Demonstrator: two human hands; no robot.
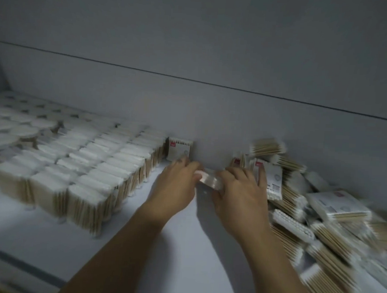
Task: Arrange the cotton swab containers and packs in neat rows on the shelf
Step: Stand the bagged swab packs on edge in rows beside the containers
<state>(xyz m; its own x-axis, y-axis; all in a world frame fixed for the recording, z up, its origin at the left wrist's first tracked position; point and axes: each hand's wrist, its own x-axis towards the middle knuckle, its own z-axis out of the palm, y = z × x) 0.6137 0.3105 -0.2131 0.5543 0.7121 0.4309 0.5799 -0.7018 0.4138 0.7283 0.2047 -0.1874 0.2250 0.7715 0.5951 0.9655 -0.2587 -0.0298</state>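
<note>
Cotton swab containers [7, 132], round with white lids, crowd the far left of the shelf [182, 246]. Beside them the swab packs [93, 163] stand on edge in tight rows that reach toward the back wall [212, 102]. A single pack [179, 150] stands upright against that wall at the right end of the rows, just beyond my left hand [177, 179]. I hold a clear pack [208, 180] between both hands, low over the shelf. My left fingers curl round its left end and my right hand [241, 191] grips its right end, though blur hides the finer finger placement. Further right, a heap of loose packs [307, 215] lies tilted every way.
</note>
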